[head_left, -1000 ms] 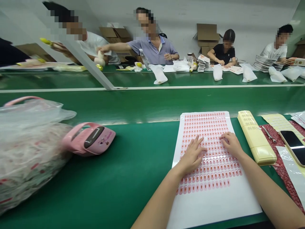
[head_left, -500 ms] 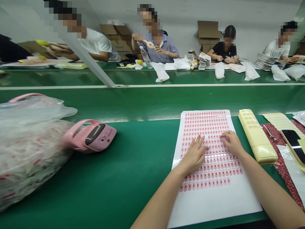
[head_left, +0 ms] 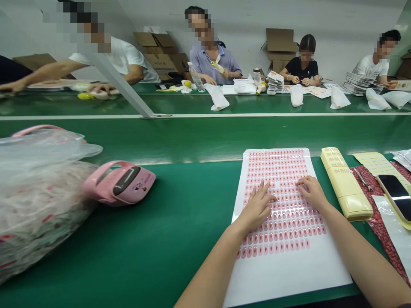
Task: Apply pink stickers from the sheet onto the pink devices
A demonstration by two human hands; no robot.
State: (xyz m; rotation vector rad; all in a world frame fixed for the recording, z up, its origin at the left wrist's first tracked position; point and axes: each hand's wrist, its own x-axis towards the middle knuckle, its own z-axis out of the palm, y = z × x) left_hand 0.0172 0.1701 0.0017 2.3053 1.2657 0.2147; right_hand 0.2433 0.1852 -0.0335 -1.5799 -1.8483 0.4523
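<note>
A white sheet (head_left: 289, 269) covered in rows of small red-and-pink oval stickers (head_left: 276, 171) lies flat on the green table. My left hand (head_left: 257, 208) rests on the left half of the sheet, fingers spread over the rows. On the right side, my right hand (head_left: 310, 191) touches the stickers with its fingers bent and somewhat apart. I see nothing held in either hand. Some stickers are hidden beneath the hands. Just right of the sheet stands a pale yellow stack of folded sticker sheets (head_left: 348, 188).
To the left sit a pink handled device (head_left: 135, 184) and a full clear plastic bag (head_left: 41, 205). At the right are a phone (head_left: 393, 190), nail clippers (head_left: 362, 179) and red patterned wrap (head_left: 382, 233). Several people work across the green belt (head_left: 205, 137), behind a grey post (head_left: 122, 85).
My left hand has shifted slightly left across the sheet; my right hand stays nearly still. Across the belt, the person at far left has stretched an arm out and lowered the other hand.
</note>
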